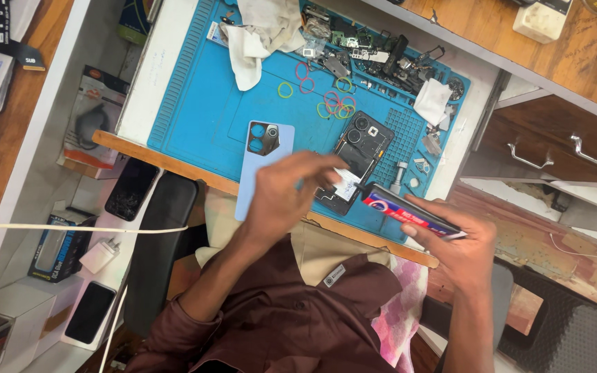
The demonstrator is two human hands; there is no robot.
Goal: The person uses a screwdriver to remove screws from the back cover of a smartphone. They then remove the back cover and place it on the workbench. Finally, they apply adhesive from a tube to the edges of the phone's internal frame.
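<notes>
1. Overhead, from the head camera, a person in a brown shirt sits at a white surface [164, 69] covered by a blue work mat [202, 110].
2. Their left hand [291, 197] is blurred. Its fingers are spread and curved over the lower part of an opened phone [354, 162], and they seem to touch a pale patch inside it. I cannot tell whether the hand grips anything.
3. Their right hand [454, 245] is closed around a glue tube [409, 211] with a red, white and blue label. The tube lies nearly flat, and its dark nozzle points left towards the opened phone's lower edge.
4. The opened phone lies on the mat near the front edge, showing dark insides and round camera lenses at the top.
5. A light blue back cover [260, 169] with a camera cutout lies on the mat just to the left of the opened phone, partly under the left hand.
6. Coloured rubber bands [329, 103], in pink, yellow and green, lie scattered on the mat beyond the phone.
7. A crumpled white cloth [260, 34] sits at the far edge of the mat, beside a heap of small phone parts [374, 52].
8. A second folded white cloth [433, 100] rests at the mat's right side.
9. Left of the surface, on lower shelves, lie a dark phone [131, 188], a white charger plug [98, 254] and another dark phone [90, 311].
10. A wooden drawer unit with metal handles [564, 148] stands to the right.
</notes>
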